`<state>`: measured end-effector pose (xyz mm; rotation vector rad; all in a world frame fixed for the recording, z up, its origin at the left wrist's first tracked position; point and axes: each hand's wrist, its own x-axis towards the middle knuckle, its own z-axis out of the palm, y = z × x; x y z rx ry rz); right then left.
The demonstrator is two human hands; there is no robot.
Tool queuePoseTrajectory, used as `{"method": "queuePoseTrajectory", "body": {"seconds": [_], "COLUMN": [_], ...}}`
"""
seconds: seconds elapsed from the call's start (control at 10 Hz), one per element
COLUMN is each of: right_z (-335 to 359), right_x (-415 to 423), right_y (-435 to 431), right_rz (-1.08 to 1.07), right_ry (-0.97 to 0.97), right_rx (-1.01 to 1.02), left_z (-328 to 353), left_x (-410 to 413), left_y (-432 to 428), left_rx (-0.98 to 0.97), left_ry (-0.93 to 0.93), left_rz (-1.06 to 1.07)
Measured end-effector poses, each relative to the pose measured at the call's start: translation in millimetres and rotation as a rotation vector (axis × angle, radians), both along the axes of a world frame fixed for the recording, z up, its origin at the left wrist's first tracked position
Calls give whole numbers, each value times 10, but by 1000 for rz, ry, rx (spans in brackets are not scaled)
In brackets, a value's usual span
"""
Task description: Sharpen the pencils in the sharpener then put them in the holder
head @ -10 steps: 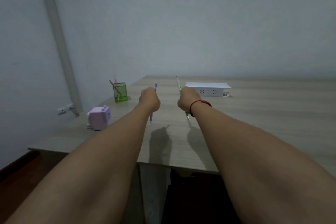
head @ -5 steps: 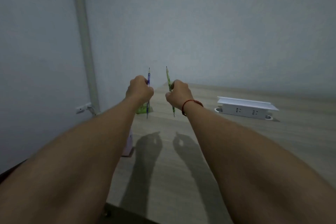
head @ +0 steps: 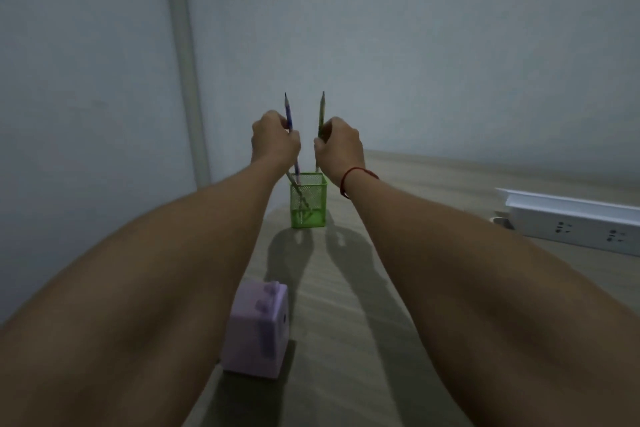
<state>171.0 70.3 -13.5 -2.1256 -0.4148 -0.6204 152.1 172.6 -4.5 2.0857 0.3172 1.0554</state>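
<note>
My left hand (head: 275, 140) grips a blue pencil (head: 288, 111), held upright with its sharpened tip up. My right hand (head: 337, 146) grips a green pencil (head: 321, 113), also point up. Both hands hover just above the green mesh holder (head: 309, 201), which stands on the table and has pencils leaning inside it. The lower ends of both held pencils reach down to about the holder's rim. The purple box-shaped sharpener (head: 256, 329) sits on the table nearer to me, between my forearms.
A white power strip (head: 571, 218) lies on the wooden table (head: 346, 340) at the right. A pale wall rises behind, with a vertical pipe (head: 185, 62) at the left. The table's left edge runs close to the sharpener.
Both hands have carried their pencils left and forward until they are above the green holder. The view has swung left and closer, so holder and sharpener now sit between my arms.
</note>
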Motion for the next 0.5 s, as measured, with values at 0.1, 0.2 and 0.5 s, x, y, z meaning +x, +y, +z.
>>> {"method": "queuePoseTrajectory", "body": {"seconds": [0.1, 0.2, 0.5], "right_z": [-202, -309, -239], "right_x": [140, 204, 54], "right_y": [38, 62, -23], "right_rz": [-30, -49, -64], "right_ry": [31, 92, 204], "right_rx": [17, -40, -148], "left_z": [-138, -207, -134], "left_x": [123, 184, 58], "left_y": [10, 28, -45], "left_rx": [8, 62, -6], "left_ry": [-31, 94, 310], "left_rz": [8, 63, 92]}}
